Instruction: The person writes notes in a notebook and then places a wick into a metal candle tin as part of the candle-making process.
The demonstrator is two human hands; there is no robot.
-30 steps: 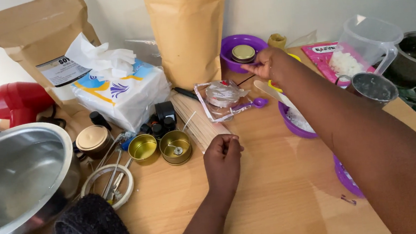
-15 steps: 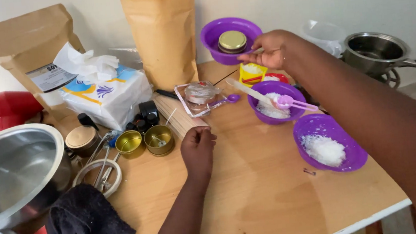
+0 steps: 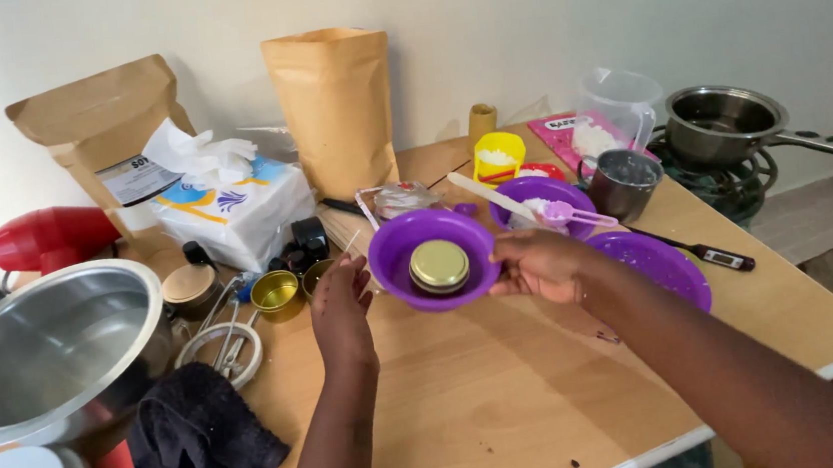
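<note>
While the right hand (image 3: 540, 265) pinches its rim, a purple bowl (image 3: 394, 266) hangs just above the worktop (image 3: 491, 398) with a gold-lidded tin (image 3: 438, 266) in it.
Thin plastic, it looks light and a little flexible, so the rim is the fair place to hold; the loose tin could slide. The left hand (image 3: 339, 306), fingers loosely spread and holding nothing, waits beside the far rim. Behind, another purple bowl (image 3: 574, 195) holds white flakes, probably wax, and a steel pot (image 3: 45, 352) stands empty.

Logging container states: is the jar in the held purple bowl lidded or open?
Lidded. A gold lid covers the jar, which sits in the purple bowl held by the right hand.
</note>
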